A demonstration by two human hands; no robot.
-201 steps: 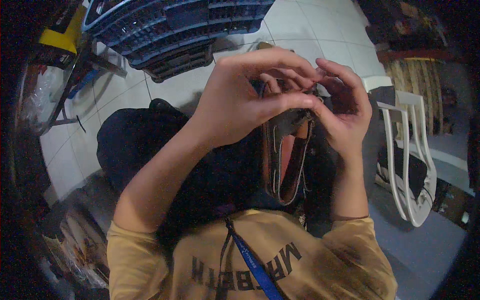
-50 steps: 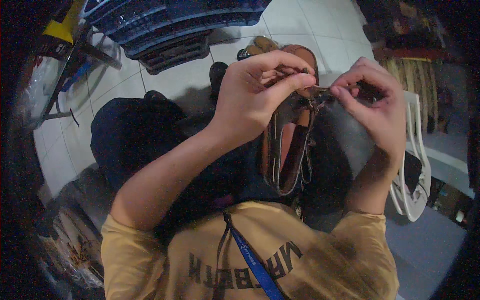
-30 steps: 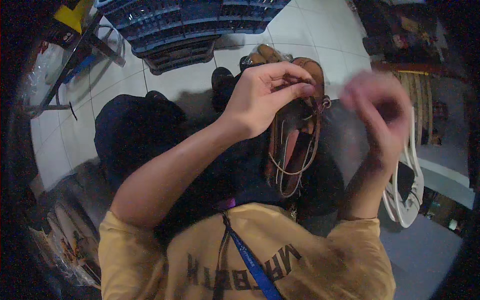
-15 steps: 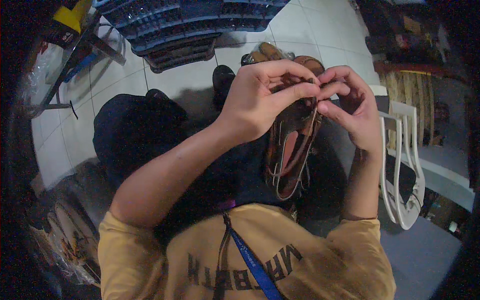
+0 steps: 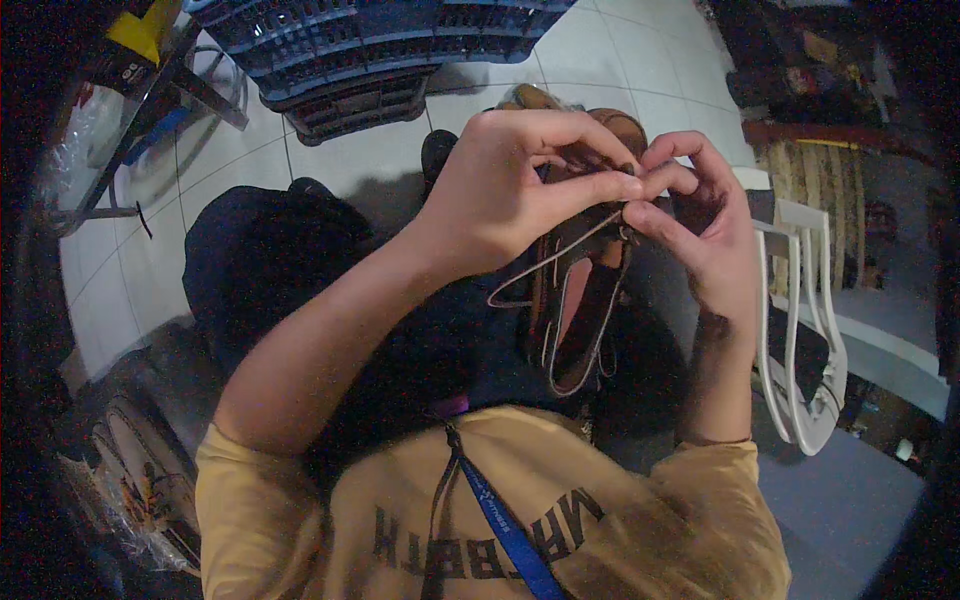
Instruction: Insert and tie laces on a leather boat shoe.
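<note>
A brown leather shoe [image 5: 590,335] rests on my dark-trousered lap, its opening toward me and its toe pointing away. Above its lacing area, my left hand [image 5: 525,190] is closed in a pinch on a thin shoelace. Opposite it, fingertips almost touching, my right hand [image 5: 705,225] is closed with thumb and fingers together at the same lace. A loop of the shoelace [image 5: 545,268] hangs out to the left below my left hand. My fingers partly cover the eyelets and tongue.
Stacked blue plastic crates [image 5: 370,45] stand on the white tiled floor ahead. To the right is a white plastic frame [image 5: 800,340] with curved bars. A metal stand with a yellow item [image 5: 145,35] is at the far left. Wrapped brown things [image 5: 150,465] lie at lower left.
The lace hung down over the shoe's opening before; now its loop sticks out to the left. Both hands stay pinched together in nearly the same place.
</note>
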